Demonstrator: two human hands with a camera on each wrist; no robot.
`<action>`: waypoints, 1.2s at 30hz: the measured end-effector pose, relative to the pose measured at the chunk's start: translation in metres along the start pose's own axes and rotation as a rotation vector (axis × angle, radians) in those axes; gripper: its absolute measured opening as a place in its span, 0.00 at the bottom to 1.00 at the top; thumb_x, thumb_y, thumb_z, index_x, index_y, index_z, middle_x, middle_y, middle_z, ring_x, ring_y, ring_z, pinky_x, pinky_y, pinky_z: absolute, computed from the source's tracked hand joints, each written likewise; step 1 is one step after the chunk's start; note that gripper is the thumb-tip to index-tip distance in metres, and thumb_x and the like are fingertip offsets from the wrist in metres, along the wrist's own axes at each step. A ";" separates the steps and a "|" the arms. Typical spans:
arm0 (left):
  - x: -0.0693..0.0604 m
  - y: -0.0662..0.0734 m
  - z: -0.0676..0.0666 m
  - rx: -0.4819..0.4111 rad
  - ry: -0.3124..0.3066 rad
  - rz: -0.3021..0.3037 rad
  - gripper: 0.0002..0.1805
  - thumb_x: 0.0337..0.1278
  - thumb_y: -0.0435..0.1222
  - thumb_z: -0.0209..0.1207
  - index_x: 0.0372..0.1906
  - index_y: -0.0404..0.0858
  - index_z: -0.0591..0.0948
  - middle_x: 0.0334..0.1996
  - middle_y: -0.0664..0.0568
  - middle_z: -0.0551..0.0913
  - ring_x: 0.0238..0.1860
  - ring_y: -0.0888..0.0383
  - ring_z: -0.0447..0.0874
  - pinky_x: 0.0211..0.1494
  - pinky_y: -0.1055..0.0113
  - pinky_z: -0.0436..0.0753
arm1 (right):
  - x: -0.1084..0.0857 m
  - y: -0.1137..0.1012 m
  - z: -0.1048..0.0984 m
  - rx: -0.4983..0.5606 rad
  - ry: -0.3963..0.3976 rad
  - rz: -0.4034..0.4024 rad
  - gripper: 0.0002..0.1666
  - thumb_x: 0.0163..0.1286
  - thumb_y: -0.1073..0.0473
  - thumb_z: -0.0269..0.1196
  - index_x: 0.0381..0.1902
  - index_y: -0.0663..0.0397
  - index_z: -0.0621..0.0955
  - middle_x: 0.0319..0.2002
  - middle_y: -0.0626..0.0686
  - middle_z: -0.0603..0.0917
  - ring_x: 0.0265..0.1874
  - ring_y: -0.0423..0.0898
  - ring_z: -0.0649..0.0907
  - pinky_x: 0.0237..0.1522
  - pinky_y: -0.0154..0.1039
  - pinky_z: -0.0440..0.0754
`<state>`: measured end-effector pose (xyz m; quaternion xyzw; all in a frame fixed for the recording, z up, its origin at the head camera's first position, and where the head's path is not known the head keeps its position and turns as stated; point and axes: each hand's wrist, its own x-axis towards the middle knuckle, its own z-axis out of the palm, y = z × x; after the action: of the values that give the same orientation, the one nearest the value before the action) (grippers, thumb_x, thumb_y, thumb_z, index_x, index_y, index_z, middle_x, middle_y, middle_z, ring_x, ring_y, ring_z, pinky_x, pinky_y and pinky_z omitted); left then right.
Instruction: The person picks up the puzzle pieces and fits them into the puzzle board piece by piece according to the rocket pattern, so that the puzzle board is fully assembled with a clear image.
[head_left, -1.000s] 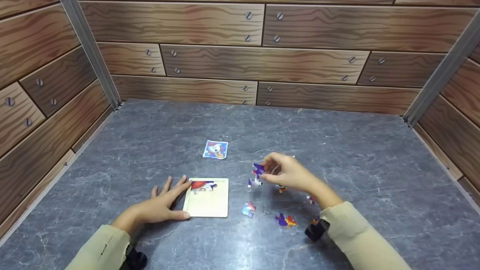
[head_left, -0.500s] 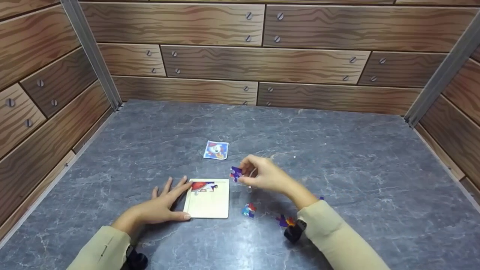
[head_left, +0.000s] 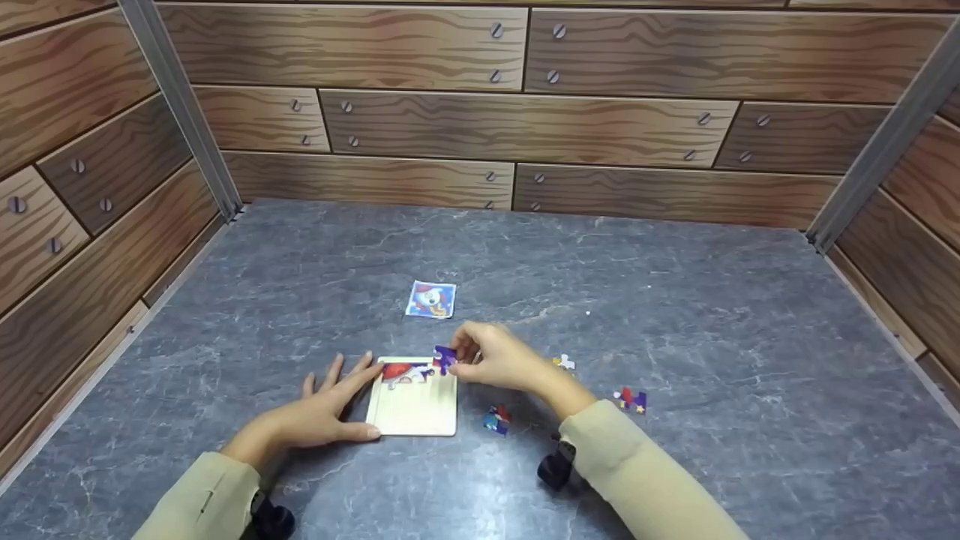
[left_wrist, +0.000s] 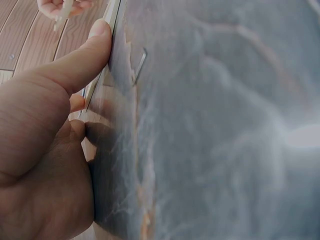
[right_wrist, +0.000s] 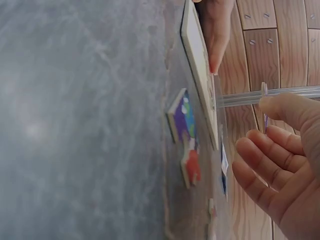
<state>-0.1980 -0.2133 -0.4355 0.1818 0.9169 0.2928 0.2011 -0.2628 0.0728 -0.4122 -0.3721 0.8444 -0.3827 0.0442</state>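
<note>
A pale wooden puzzle tray (head_left: 412,412) lies on the grey marbled table, with joined red and white puzzle pieces (head_left: 405,373) in its upper left corner. My left hand (head_left: 322,409) rests along the tray's left side, fingers spread, thumb at the lower left corner. Between thumb and fingers my right hand (head_left: 499,360) pinches a purple puzzle piece (head_left: 444,360) over the tray's upper right corner. In the right wrist view that piece (right_wrist: 265,102) shows edge-on, apart from the tray. A blue, purple and red puzzle piece (head_left: 496,420) lies just right of the tray.
Behind the tray lies a small square picture card (head_left: 431,300). Loose puzzle pieces sit to the right: a white and yellow piece (head_left: 564,364) and a red and purple piece (head_left: 631,400). The right forearm covers part of that area. Wood-patterned walls (head_left: 420,124) enclose the table.
My right hand has carried the purple puzzle piece leftward, from above the loose pieces to the tray's upper right corner. The left hand has stayed in place on the tray.
</note>
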 end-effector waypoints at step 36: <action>0.000 -0.002 0.000 -0.024 -0.004 0.015 0.50 0.49 0.58 0.60 0.74 0.52 0.47 0.73 0.52 0.34 0.69 0.44 0.17 0.61 0.39 0.19 | 0.015 0.005 0.015 -0.148 -0.118 0.116 0.13 0.51 0.61 0.68 0.32 0.61 0.78 0.24 0.46 0.75 0.24 0.40 0.73 0.31 0.36 0.74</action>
<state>-0.1982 -0.2148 -0.4365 0.1865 0.9116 0.3049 0.2028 -0.2713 0.0560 -0.4233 -0.3466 0.8865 -0.2936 0.0885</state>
